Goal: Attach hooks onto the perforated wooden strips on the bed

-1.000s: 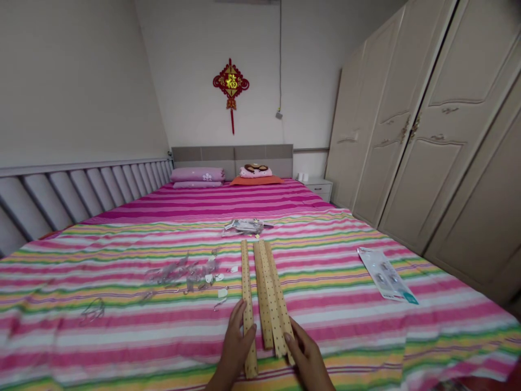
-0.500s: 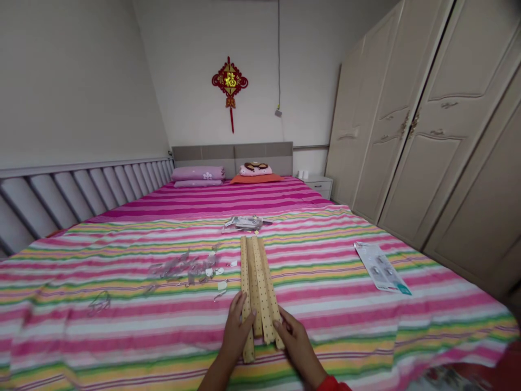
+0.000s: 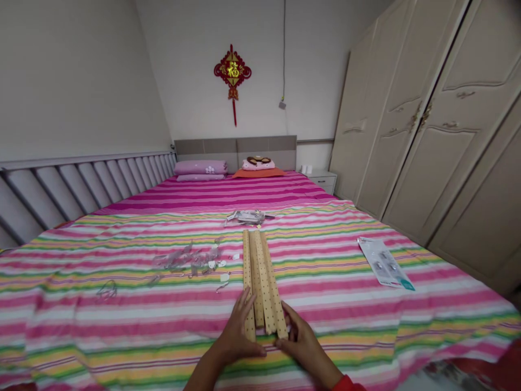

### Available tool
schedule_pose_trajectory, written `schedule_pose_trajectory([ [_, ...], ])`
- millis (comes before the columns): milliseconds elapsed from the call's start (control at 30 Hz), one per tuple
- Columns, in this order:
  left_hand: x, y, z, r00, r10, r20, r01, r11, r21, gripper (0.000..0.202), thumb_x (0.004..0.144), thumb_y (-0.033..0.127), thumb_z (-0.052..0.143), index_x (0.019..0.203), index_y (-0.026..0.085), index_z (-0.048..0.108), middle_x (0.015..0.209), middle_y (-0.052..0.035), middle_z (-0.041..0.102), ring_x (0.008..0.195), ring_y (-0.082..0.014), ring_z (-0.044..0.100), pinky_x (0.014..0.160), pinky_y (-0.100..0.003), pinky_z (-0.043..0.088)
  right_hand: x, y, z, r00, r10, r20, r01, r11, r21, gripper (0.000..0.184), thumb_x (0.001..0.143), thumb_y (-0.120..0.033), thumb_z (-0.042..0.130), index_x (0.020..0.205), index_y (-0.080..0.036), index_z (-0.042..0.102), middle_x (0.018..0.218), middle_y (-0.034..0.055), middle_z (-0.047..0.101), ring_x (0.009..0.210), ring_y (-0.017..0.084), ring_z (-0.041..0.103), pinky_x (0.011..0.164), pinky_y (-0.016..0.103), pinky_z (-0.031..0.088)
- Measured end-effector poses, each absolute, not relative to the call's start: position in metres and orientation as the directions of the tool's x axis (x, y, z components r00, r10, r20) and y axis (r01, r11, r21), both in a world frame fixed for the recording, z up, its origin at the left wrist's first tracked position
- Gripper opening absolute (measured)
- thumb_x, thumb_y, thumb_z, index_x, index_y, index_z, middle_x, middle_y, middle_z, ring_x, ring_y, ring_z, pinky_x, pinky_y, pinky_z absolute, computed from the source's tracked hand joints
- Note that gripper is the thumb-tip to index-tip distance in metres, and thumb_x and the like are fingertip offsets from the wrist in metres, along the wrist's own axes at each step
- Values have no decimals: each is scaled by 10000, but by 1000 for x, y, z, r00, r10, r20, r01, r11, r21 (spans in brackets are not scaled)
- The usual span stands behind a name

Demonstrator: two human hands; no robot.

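Observation:
Several long wooden strips with rows of small holes (image 3: 260,277) lie side by side on a striped bedspread (image 3: 366,315), running away from me. My left hand (image 3: 238,336) rests flat against the near end of the left strip, fingers stretched out. On the other side, my right hand (image 3: 299,339) presses against the near end of the right strip, with its fingers curled at the strip's edge. Both hands squeeze the strips together from the sides.
Small clear plastic bags and metal bits (image 3: 191,263) lie left of the strips. A crumpled packet (image 3: 246,217) sits beyond their far ends. A printed card with parts (image 3: 385,263) lies at the right. Wardrobe doors (image 3: 427,125) line the right wall; pillows (image 3: 199,167) are at the head.
The strips, spread apart a second ago, are now pushed tight together and their near ends lined up. Both hands slid back toward me to the strips' ends.

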State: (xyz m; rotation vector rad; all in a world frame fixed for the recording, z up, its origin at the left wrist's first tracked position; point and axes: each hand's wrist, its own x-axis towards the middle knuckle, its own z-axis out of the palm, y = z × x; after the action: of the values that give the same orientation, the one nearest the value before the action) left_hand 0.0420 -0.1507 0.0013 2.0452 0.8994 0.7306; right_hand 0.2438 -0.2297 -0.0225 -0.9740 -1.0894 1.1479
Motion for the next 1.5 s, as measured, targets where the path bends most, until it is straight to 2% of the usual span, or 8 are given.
schedule_pose_trajectory([
  [167, 37, -155, 6, 640, 752, 154, 376, -482, 791, 1106, 463, 489, 840, 1427, 282, 340, 1562, -100, 145, 1430, -343, 74, 1135, -535, 141, 243, -223, -18, 12, 989, 147, -236, 145, -961, 898, 598, -309, 816, 1395, -209, 415, 1167, 107, 643, 923, 258, 650, 808, 379, 523],
  [300, 36, -154, 5, 613, 772, 166, 375, -470, 799, 927, 561, 299, 791, 1399, 293, 394, 1560, -66, 171, 1436, -303, 91, 1143, -506, 159, 239, -222, -19, 25, 984, 176, -257, 176, -950, 853, 628, -309, 803, 1389, -219, 428, 1333, 124, 552, 1143, 293, 562, 937, 407, 458],
  [567, 39, -152, -15, 539, 802, 256, 357, -493, 793, 907, 497, 27, 565, 1355, 303, 460, 1541, -15, 231, 1436, -282, 108, 1150, -522, 158, 229, -216, -14, -47, 982, 184, -368, 154, -917, 842, 697, -294, 769, 1427, -237, 353, 1388, 119, 510, 1240, 290, 497, 998, 439, 407],
  [800, 51, -156, -28, 417, 848, 326, 409, -496, 766, 796, 516, 78, 584, 1288, 271, 543, 1497, -37, 341, 1418, -318, 182, 1156, -544, 148, 223, -214, -19, -40, 984, 171, -379, 144, -914, 846, 699, -320, 772, 1428, -251, 348, 1278, 104, 604, 1141, 265, 578, 980, 428, 425],
  [1000, 58, -160, -28, 388, 841, 377, 443, -529, 724, 807, 532, 286, 769, 1301, 239, 531, 1494, -98, 338, 1409, -355, 189, 1142, -566, 158, 227, -212, -26, -46, 991, 123, -354, 99, -930, 908, 683, -376, 777, 1446, -218, 310, 1218, 121, 641, 1067, 270, 626, 916, 422, 477],
  [1233, 65, -159, -31, 323, 883, 342, 452, -461, 763, 775, 515, 134, 704, 1267, 254, 561, 1464, -80, 392, 1390, -330, 257, 1143, -551, 195, 225, -209, -29, -22, 986, 163, -352, 145, -925, 869, 668, -365, 789, 1417, -221, 372, 1256, 127, 622, 1095, 269, 612, 944, 424, 459],
  [1367, 63, -158, -24, 355, 873, 334, 460, -474, 750, 781, 528, 195, 739, 1282, 250, 545, 1466, -88, 386, 1395, -336, 240, 1148, -553, 176, 223, -209, -34, 1, 981, 193, -342, 182, -922, 849, 670, -384, 784, 1406, -241, 386, 1266, 124, 612, 1102, 265, 603, 937, 405, 463],
  [1500, 53, -163, -20, 408, 866, 289, 442, -464, 767, 911, 516, 420, 804, 1342, 214, 480, 1505, -136, 304, 1403, -369, 198, 1136, -560, 188, 223, -219, -42, 141, 981, 134, -203, 162, -966, 904, 677, -423, 765, 1436, -200, 329, 904, 77, 703, 744, 216, 661, 715, 356, 534],
])
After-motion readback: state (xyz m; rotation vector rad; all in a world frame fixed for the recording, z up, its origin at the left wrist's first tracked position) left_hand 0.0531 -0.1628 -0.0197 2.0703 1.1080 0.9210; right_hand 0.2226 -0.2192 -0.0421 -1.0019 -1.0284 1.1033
